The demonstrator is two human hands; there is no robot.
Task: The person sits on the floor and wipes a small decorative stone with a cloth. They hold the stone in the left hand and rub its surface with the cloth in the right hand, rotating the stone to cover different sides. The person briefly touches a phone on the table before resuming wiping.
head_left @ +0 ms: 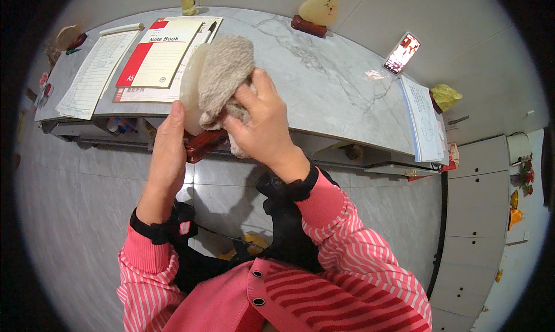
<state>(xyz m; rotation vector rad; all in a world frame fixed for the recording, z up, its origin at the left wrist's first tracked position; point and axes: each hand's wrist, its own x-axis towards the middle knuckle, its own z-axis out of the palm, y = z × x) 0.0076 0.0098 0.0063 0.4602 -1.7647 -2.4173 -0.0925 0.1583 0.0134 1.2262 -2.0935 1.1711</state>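
Beige cloth [225, 72], gripped by right hand [263, 127], is covering pale stone [189, 89]; left hand [169, 150] is gripping stone at counter [324, 83] edge, notebook [156, 54] just behind.

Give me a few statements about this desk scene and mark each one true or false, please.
1. The right hand presses a grey-beige cloth against a pale stone. True.
2. The left hand rests flat on the desk. False: it steadies the stone from the side.
3. A red and cream notebook lies on the desk. True.
4. The phone screen is dark. False: it is lit.
5. The sleeves are plain blue. False: they are pink with stripes.
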